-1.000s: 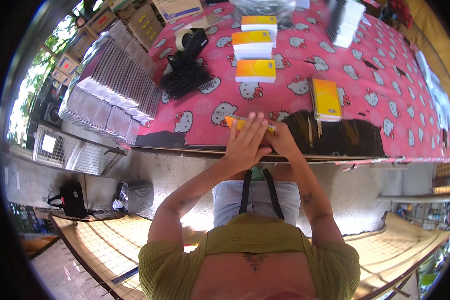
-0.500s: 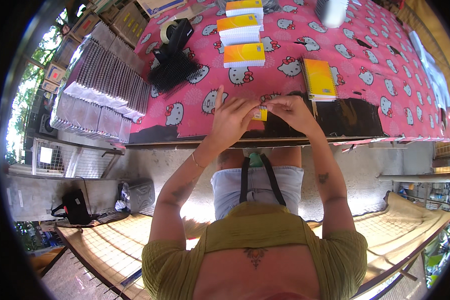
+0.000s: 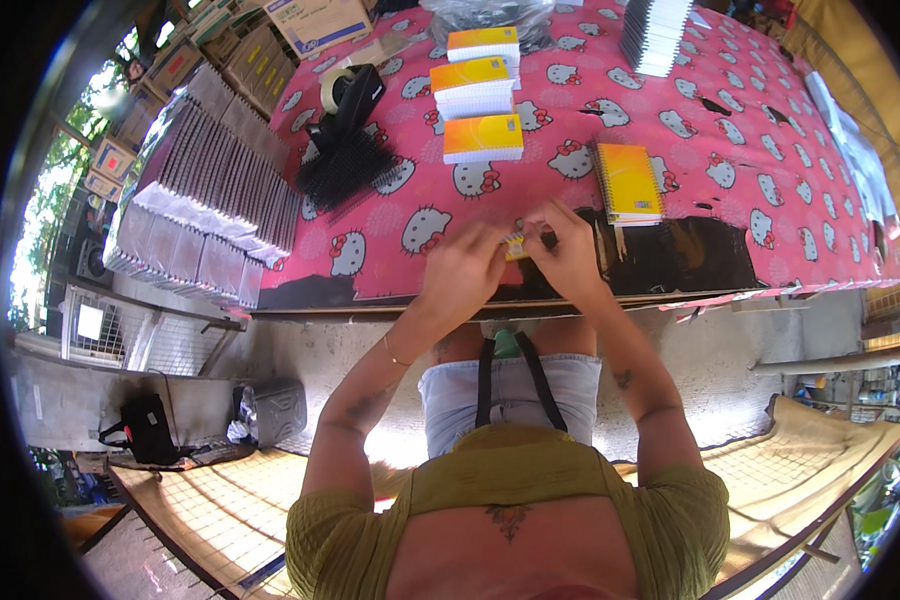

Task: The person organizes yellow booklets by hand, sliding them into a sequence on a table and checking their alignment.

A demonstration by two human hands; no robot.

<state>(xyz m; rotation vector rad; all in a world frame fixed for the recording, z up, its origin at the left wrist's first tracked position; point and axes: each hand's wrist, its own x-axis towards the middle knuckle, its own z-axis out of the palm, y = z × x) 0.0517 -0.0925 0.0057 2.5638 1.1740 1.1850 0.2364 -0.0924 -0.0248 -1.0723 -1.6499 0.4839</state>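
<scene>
Close to the table's near edge, my two hands meet over a small yellow notebook (image 3: 514, 246), mostly hidden by my fingers. My left hand (image 3: 463, 265), slightly smeared, closes on its left side. On its right side, my right hand (image 3: 564, 252) has its fingers bent and pressed together; what they pinch is too small to make out. A pile of black spiral binding coils (image 3: 346, 168) lies to the left. Right of my hands is a stack of spiral-bound yellow notebooks (image 3: 628, 183). Ahead stand yellow-covered pads (image 3: 483, 138) with white page edges and no visible coil.
Tall stacks of bound notebooks (image 3: 205, 200) line the table's left side. A black tape dispenser (image 3: 352, 100) stands behind the coils. Farther back are a cardboard box (image 3: 320, 22), a clear plastic bag (image 3: 495, 15) and an upright notebook stack (image 3: 656, 38). The pink tablecloth (image 3: 370, 270) is torn near the front.
The view has tilted, so the table sits lower in the picture. My left fingers, one raised before, are now bent in around the notebook. My right hand has turned more upright beside it.
</scene>
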